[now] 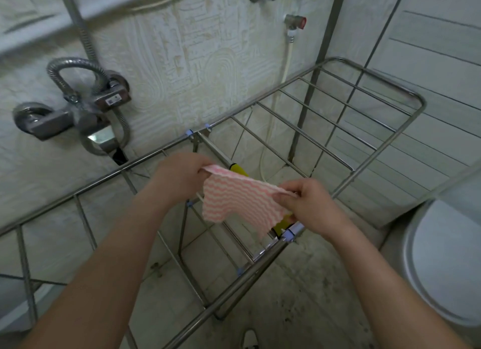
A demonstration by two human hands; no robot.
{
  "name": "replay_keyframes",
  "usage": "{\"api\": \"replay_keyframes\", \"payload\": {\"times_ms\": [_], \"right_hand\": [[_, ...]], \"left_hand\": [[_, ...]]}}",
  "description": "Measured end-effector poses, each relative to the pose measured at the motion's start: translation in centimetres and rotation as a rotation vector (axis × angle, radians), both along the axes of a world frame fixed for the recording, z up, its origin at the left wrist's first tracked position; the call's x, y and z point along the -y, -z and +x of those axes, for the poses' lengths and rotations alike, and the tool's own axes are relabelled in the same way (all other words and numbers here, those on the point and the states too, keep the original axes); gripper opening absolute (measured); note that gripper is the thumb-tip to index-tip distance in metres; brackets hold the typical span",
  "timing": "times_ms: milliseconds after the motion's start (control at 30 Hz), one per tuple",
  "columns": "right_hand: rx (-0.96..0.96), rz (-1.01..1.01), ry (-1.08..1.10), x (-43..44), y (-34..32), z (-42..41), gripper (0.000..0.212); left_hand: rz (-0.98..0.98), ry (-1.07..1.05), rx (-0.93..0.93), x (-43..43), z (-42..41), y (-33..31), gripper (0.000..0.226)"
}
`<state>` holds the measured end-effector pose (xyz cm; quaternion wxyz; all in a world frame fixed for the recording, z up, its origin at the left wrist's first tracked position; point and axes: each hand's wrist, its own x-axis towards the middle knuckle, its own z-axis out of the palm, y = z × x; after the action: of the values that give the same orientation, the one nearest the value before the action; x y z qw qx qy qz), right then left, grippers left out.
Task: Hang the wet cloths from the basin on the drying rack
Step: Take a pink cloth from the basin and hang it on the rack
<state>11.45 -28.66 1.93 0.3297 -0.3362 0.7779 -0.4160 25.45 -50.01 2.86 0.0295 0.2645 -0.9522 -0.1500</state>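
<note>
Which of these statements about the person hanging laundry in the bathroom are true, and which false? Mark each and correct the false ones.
1. Both hands hold the cloth. True: the left hand and right hand pinch the pink-and-white striped cloth at its upper corners.
2. The cloth is plain blue. False: it has wavy pink and white stripes.
3. The drying rack is metal. True.
4. Several cloths already hang on the rack's rails. False: the visible rails are bare.
5. A shower mixer tap is mounted on the wall. True.

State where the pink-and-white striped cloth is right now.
In the head view's centre, the striped cloth hangs stretched between the left hand and right hand, above the drying rack's middle section.
</note>
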Motion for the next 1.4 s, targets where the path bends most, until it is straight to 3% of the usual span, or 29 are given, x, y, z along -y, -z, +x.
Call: {"api": "replay_keyframes", "payload": {"times_ms": [67, 133, 233, 300, 333, 400, 467, 633, 833, 900, 933, 1000, 1067, 1233, 1333, 1400], "right_hand": [[0.242, -0.152, 0.140, 0.0, -0.1, 0.2, 0.013], [0.325, -0.229, 0.221, -0.1, 0.4, 0.5, 0.009], [0.194, -0.167, 0.206, 0.0, 2.7, 1.8, 0.007], [-0.026, -0.053, 0.097, 0.0, 4.8, 3.1, 0.017], [-0.130, 0.009, 0.019, 0.1, 5.7, 3.9, 0.025], [-0.270, 0.096, -0.146, 0.3, 6.9, 5.4, 0.035], [-0.372, 0.160, -0.300, 0.7, 7.5, 6.9, 0.037], [-0.517, 0.158, -0.454, 1.0, 8.3, 10.2, 0.023], [-0.694, 0.143, -0.463, 1.5, 10.0, 11.8, 0.023], [-0.592, 0.177, -0.478, 1.5, 10.2, 12.1, 0.028], [-0.443, 0.161, -0.428, 1.6, 10.0, 12.1, 0.029], [-0.030, 0.090, -0.181, 1.7, 9.3, 11.2, 0.027], [0.088, 0.037, 0.045, 1.5, 8.8, 9.6, 0.018], [-0.389, 0.447, -0.255, 0.9, 9.2, 7.1, 0.023], [-0.448, 0.497, -0.269, 0.9, 9.4, 7.2, 0.018], [-0.455, 0.470, -0.224, 0.8, 9.5, 7.4, 0.018]], "left_hand": [[0.297, -0.110, -0.186, 0.0, -0.3, 0.3, 0.030], [0.615, -0.207, -0.365, -0.3, -0.3, 0.6, 0.033], [0.977, -0.427, -0.450, -0.6, 0.5, 2.7, 0.018], [1.189, -0.620, -0.458, -0.4, 1.4, 4.8, 0.032], [1.198, -0.687, -0.441, -0.3, 2.0, 5.9, 0.037], [1.031, -0.679, -0.351, -0.4, 2.8, 7.4, 0.031], [0.880, -0.586, -0.272, -0.9, 3.3, 8.1, 0.008], [0.628, -0.471, -0.087, -0.8, 3.9, 9.2, 0.028], [0.472, -0.327, -0.002, -1.3, 4.2, 10.1, 0.032], [0.416, -0.279, 0.020, -1.1, 4.4, 10.9, 0.039], [0.380, -0.262, 0.027, -1.1, 4.5, 11.1, 0.041], [0.291, -0.238, 0.036, -1.2, 4.4, 11.3, 0.042], [0.219, -0.217, 0.035, -1.4, 4.2, 11.5, 0.041], [0.150, -0.217, 0.130, -1.4, 4.4, 12.6, 0.039], [0.083, -0.245, 0.144, -1.7, 4.4, 12.5, 0.036], [0.026, -0.226, -0.006, -2.1, 4.2, 12.4, 0.035]]}}
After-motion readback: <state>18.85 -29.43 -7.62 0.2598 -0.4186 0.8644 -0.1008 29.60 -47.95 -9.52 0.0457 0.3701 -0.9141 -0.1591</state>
